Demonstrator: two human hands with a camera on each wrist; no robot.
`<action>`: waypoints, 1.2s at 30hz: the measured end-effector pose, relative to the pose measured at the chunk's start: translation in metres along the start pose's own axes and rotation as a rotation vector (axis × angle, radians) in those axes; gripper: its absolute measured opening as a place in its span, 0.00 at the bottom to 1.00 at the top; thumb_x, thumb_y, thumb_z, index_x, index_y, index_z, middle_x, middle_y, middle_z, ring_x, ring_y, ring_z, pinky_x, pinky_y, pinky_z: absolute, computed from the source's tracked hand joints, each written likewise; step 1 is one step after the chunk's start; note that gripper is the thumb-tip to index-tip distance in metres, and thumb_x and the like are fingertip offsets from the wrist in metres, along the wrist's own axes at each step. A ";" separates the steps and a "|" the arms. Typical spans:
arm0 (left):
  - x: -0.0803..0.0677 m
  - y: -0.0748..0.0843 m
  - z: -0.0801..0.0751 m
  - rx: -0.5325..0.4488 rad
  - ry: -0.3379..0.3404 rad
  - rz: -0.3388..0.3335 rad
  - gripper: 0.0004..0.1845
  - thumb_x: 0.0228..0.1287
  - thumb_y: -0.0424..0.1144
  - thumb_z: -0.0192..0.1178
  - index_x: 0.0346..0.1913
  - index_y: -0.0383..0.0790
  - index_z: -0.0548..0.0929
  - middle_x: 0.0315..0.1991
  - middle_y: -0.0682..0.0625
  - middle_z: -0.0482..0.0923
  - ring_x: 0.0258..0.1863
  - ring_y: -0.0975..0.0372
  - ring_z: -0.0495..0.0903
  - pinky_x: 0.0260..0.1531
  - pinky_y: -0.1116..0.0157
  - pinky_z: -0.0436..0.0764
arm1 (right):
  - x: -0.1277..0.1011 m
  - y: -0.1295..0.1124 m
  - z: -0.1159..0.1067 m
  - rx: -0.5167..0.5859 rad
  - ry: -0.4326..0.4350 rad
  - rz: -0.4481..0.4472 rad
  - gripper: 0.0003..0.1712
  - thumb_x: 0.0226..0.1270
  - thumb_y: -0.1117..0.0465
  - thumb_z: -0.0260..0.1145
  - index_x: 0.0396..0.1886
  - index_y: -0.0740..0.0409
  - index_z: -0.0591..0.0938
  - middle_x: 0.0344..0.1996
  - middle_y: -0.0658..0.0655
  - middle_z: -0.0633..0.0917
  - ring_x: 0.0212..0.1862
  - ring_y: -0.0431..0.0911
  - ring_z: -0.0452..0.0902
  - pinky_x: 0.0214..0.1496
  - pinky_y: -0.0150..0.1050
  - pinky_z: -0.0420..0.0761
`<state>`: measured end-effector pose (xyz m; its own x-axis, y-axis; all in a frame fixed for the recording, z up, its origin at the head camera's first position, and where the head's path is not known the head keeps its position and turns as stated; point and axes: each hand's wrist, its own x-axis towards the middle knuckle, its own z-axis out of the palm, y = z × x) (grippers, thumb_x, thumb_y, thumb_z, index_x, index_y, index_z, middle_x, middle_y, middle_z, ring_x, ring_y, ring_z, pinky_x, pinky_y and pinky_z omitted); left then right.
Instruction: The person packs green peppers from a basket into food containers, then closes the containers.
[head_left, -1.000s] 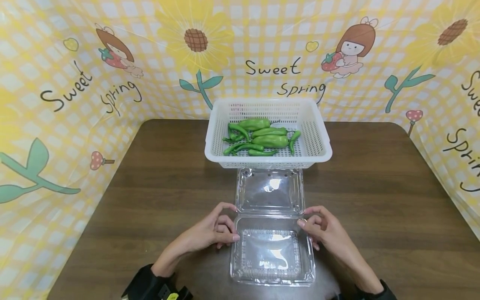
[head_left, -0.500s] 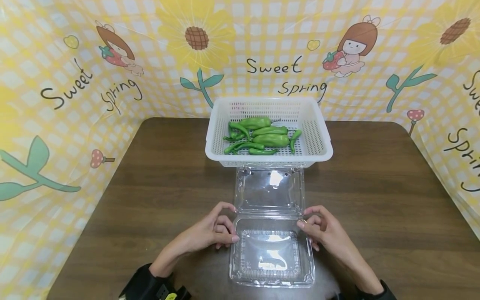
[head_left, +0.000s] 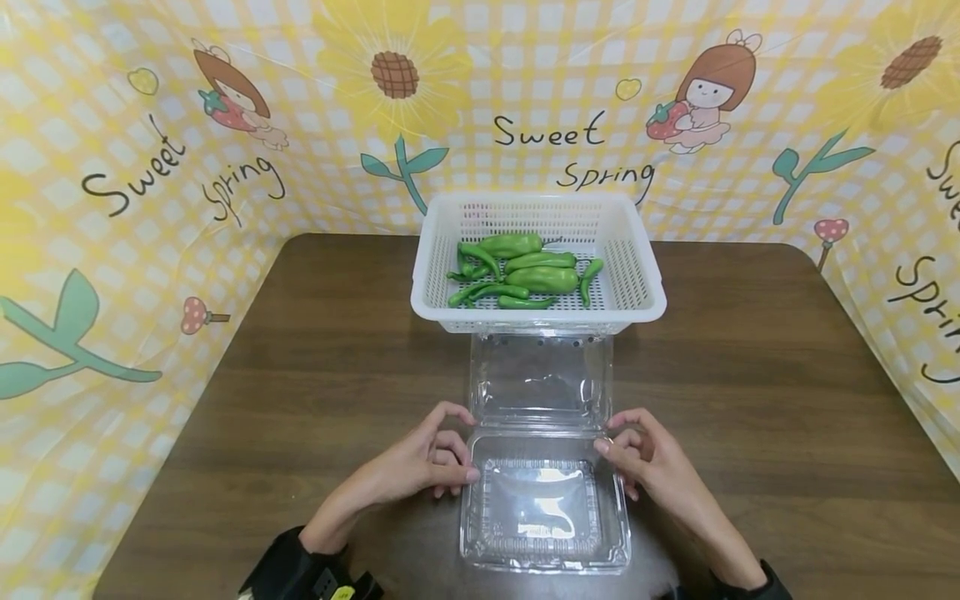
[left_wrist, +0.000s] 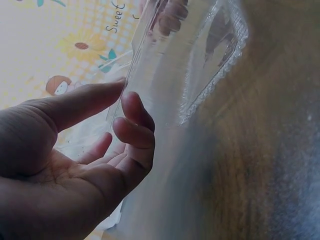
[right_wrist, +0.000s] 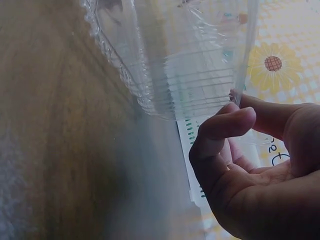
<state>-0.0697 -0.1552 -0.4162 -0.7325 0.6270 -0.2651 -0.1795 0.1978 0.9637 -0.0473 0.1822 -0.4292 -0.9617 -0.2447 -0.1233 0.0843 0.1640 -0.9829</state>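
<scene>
head view: both hands at the hinge line of an open clear clamshell box, one on each side.
left hand [head_left: 420, 467]: grip half curled; thumb and fingertips pinch the left edge of the clamshell box [head_left: 545, 512] near the hinge. left wrist view shows the thumb [left_wrist: 85, 102] laid along the clear rim and the fingers [left_wrist: 136, 132] bent against it.
right hand [head_left: 648, 462]: grip half curled, mirror of the left; pinches the right edge of the box at the hinge. right wrist view shows a bent finger [right_wrist: 225, 125] against the clear wall.
clamshell box: tray half lies flat on the bench [head_left: 750, 400], near edge towards the person, between the two hands; no contents seen in the tray.
lid [head_left: 542, 379]: folded back away from the person, far edge touching or just under the near wall of the basket; cannot tell which.
basket [head_left: 641, 304]: white perforated plastic, just beyond the lid, centred on the bench.
green peppers [head_left: 525, 275]: a loose pile of several in the basket, long ones and small thin ones.
backdrop [head_left: 150, 167]: yellow check cloth with sunflowers, cartoon girls and "sweet spring" lettering, round three sides of the bench.
sleeves: dark cuffs at both wrists at the bottom edge of the head view.
</scene>
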 end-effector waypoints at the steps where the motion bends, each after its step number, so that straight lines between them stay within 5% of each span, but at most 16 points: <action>1: 0.000 0.000 0.000 0.001 0.005 -0.001 0.31 0.66 0.33 0.65 0.63 0.38 0.56 0.34 0.46 0.79 0.25 0.60 0.79 0.22 0.69 0.78 | 0.001 0.000 0.000 -0.002 0.003 -0.002 0.21 0.69 0.64 0.66 0.53 0.70 0.67 0.24 0.53 0.80 0.17 0.36 0.68 0.14 0.33 0.73; 21: 0.012 0.007 0.000 0.191 0.258 0.054 0.15 0.72 0.40 0.59 0.51 0.36 0.69 0.23 0.42 0.79 0.15 0.54 0.75 0.13 0.64 0.76 | 0.015 -0.008 0.010 -0.036 0.034 -0.029 0.17 0.71 0.63 0.64 0.50 0.68 0.68 0.21 0.54 0.76 0.16 0.40 0.69 0.13 0.34 0.72; 36: 0.010 0.006 -0.006 0.237 0.337 0.055 0.13 0.71 0.40 0.61 0.51 0.38 0.74 0.24 0.40 0.81 0.16 0.52 0.77 0.14 0.61 0.78 | 0.032 -0.013 0.019 -0.145 0.086 -0.073 0.13 0.72 0.59 0.64 0.44 0.63 0.72 0.18 0.58 0.74 0.12 0.42 0.67 0.12 0.36 0.72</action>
<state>-0.0822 -0.1524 -0.4132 -0.9180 0.3671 -0.1499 -0.0068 0.3633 0.9317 -0.0747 0.1541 -0.4231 -0.9832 -0.1793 -0.0338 -0.0193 0.2863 -0.9579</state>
